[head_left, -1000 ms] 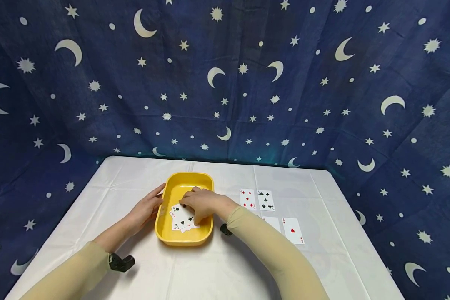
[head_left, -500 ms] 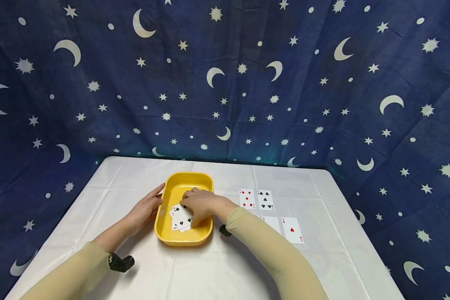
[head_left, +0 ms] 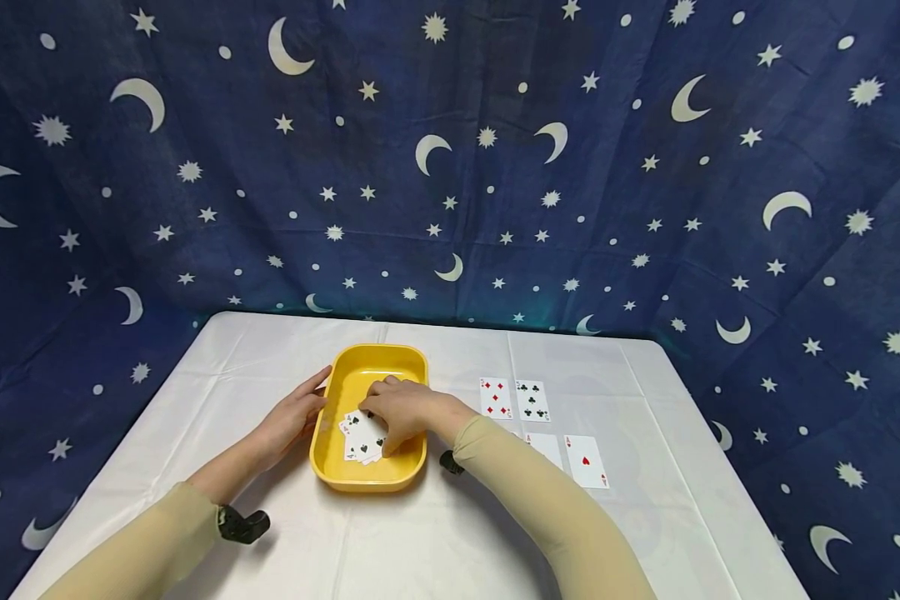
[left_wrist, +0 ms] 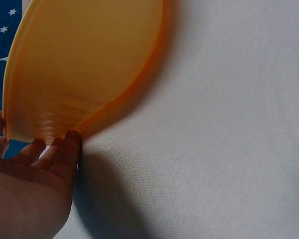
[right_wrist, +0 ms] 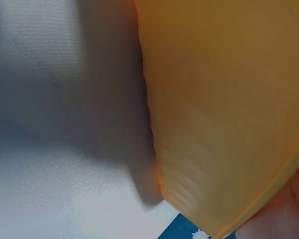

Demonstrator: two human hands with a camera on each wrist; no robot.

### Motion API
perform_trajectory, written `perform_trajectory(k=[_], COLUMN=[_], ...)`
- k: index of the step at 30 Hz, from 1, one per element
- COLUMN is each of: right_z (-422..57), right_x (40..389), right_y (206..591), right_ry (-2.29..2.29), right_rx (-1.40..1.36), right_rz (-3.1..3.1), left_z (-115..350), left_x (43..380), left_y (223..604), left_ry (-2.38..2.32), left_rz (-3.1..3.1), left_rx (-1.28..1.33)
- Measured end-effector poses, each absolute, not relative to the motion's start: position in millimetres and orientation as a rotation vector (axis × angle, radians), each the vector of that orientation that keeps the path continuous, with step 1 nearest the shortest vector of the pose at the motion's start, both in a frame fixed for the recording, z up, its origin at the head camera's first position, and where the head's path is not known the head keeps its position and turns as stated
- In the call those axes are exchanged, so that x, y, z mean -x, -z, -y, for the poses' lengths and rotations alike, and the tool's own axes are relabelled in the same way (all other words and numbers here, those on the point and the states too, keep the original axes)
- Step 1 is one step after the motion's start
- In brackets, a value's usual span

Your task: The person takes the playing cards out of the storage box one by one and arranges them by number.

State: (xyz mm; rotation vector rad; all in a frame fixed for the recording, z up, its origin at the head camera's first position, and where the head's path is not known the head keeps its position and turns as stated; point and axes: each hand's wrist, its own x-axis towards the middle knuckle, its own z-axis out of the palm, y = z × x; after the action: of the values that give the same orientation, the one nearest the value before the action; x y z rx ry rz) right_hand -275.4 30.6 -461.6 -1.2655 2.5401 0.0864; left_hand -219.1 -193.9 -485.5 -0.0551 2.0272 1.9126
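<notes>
In the head view a yellow tray [head_left: 330,477] stands on the white-covered table, with a small, uneven pile of playing cards [head_left: 360,442] inside. A black four shows on top, and a red-marked corner sticks out at the left. My right hand [head_left: 407,410] reaches in over the tray's right side and grips the pile, its thumb at the near right edge and fingers at the far edge. Part of the pile is hidden under that hand. Against the tray's left wall rest the fingertips of my left hand [head_left: 288,427]; the left wrist view shows these fingers [left_wrist: 67,154] touching the outside.
Right of the tray lie face-up cards: a five of diamonds [head_left: 496,398], a five of clubs [head_left: 532,401], an ace of hearts [head_left: 587,461] and another ace [head_left: 544,447] partly behind the right sleeve. A dark blue star-and-moon curtain [head_left: 450,167] surrounds the table.
The right thumb has drawn slightly inward, and the cards in the tray sit closer together at their near right edge. The left hand and the tray keep their places.
</notes>
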Motion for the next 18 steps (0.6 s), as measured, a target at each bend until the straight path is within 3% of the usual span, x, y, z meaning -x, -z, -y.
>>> perform_trajectory(k=[18], right_z=[-33.8], right_x=[273.0], right_y=[455.1], right_ry=[0.045], right_rx=[1.254], right_rz=[-2.555], left_z=[195.1], left_x=[219.4], left_y=[486.3], left_ry=[-1.912], left_rz=[-2.033], left_rx=[0.039])
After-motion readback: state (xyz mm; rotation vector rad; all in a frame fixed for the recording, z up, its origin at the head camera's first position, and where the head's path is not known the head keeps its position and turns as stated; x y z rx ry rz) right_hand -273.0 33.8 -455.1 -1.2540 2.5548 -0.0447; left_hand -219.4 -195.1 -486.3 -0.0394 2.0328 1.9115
